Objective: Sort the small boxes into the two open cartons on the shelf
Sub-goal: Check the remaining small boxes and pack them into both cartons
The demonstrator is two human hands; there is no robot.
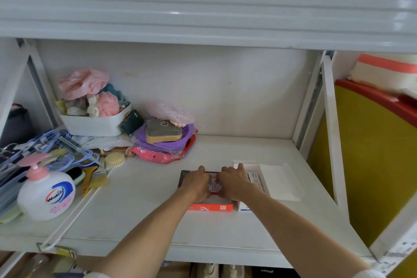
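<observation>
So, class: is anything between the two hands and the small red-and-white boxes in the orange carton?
Nothing visible. The left hand and right hand are already on the small boxes inside the orange carton. The white carton sits beside it, clear of both hands' reach.

Two bare forearms are being shown, with nothing being worn on the wrists. White sleeve edges are being glimpsed at the bottom corners.

Glossy white shelf (144, 216), matt cardboard orange carton (211, 207), shiny plastic soap bottle (46, 194)
</observation>
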